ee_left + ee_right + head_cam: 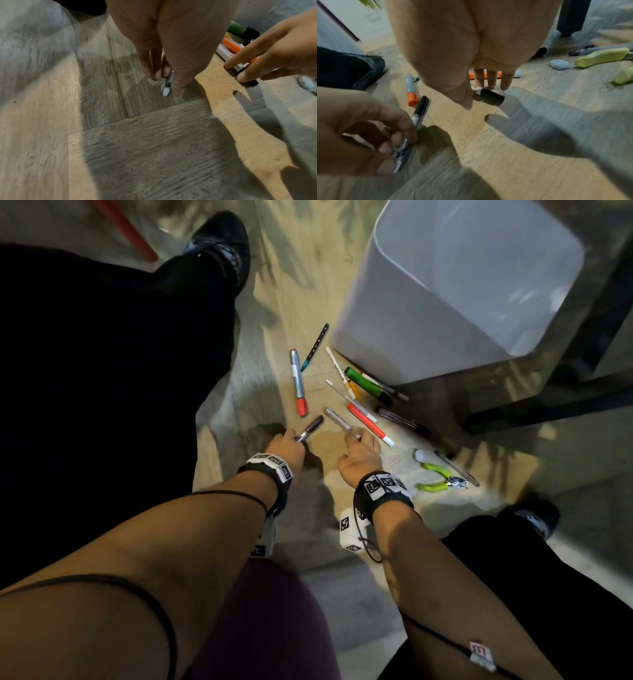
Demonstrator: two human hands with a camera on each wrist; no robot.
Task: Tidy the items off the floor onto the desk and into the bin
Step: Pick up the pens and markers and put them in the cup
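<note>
Several pens and markers lie scattered on the wooden floor (318, 460) beside the white bin (462, 285). My left hand (297, 437) pinches the lower end of a dark-capped pen (313, 424); in the right wrist view its black cap (421, 106) points away from the fingers, and its white tip (167, 92) pokes out below them. My right hand (354, 436) pinches a grey marker (337, 419) at its black-capped end (493, 97), thumb on one side and fingertips (505, 83) on the other. Both items are at floor level.
A silver marker with a red cap (298, 381), a teal pen (315, 347), a green marker (368, 385) and an orange marker (368, 422) lie near the bin. Green-handled pliers (438, 477) and a pale eraser (423, 455) lie to the right. A dark desk leg (548, 405) stands behind.
</note>
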